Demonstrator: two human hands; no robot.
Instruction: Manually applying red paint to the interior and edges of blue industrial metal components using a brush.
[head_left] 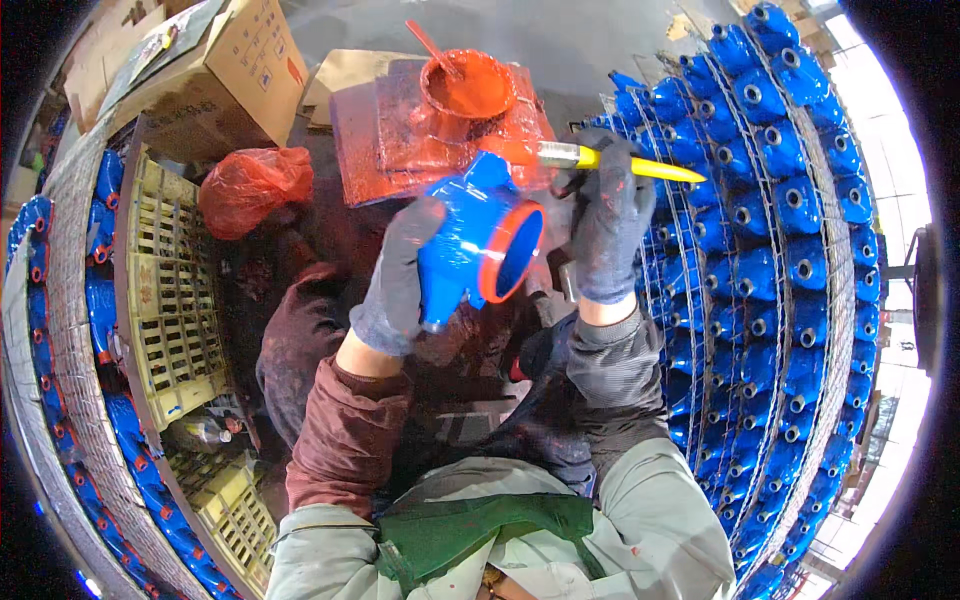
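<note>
Holding the blue hollow housing (460,235) by its side, near side of the red paint pot (438,118) — left hand (402,268) curling round it, right hand (608,215) gripping a yellow-handled brush (655,170). Housing's looking stiff, fairly heavy — red rim (491,264) likely slick, body offering safer hold.

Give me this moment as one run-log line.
left hand: holds orange-rimmed blue housing | right hand: holds yellow-handled paintbrush | paint pot: orange-red, beyond housing | right side: blue housings in rows

The grey-gloved left hand (400,270) grips a glossy blue hollow housing (465,235) with a red rim; the grey-gloved right hand (610,215) holds a yellow-handled paintbrush (660,170). A round red-coated pot (437,121) stands beyond them.
</note>
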